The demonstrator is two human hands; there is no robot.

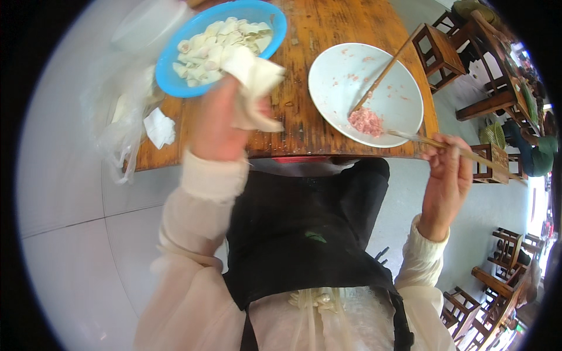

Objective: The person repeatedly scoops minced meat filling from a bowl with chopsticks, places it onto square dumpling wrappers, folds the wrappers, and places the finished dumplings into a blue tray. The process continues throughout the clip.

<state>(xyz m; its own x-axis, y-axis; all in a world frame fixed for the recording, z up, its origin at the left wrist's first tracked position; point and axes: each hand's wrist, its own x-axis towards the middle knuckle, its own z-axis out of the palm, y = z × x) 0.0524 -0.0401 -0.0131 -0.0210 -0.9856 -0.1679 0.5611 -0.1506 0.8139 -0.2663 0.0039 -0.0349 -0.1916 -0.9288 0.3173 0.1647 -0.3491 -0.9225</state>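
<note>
My left hand (224, 118), blurred, holds a small stack of pale dough wrappers (254, 79) by the near rim of a blue plastic basin (164, 79). Many folded dumplings (219, 48) lie in that basin. In my right hand (452, 162) is a thin wooden-handled stick (474, 158), its tip at a lump of pink minced meat (366, 122) low in a large white bowl (325, 74). A pair of wooden chopsticks or a similar stick (386, 70) leans in the bowl, its lower end beside the meat.
A crumpled white tissue (159, 128) and a clear plastic bag (123, 145) lie at the left of the wooden table (290, 140), with a whitish container (149, 26) behind. Wooden stools (441, 52) stand to the right, where a person in green (542, 153) sits farther off.
</note>
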